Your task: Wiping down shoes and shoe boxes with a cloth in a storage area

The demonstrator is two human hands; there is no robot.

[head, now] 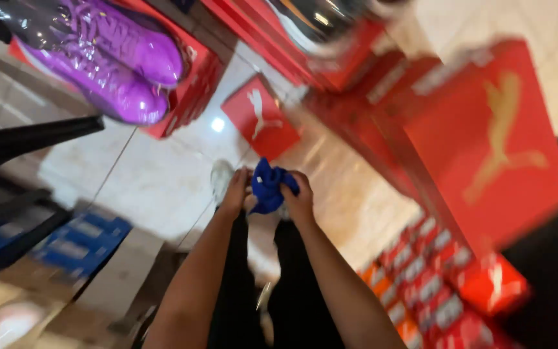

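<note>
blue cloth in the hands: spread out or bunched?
Bunched. The blue cloth sits as a crumpled wad gripped between the left hand and right hand, with folds showing and no flat span.

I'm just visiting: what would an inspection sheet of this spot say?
Surface: pale glossy tiled floor.
Job's things: crumpled blue cloth, held between both hands.
Clutter: flat red cardboard box lid on the floor; pair of shiny purple shoes on a red box.
Grippers: left hand and right hand both grip the cloth.
Cables: nothing seen.
Surroundings: stacked red shoe boxes, blue boxes, blurred.
</note>
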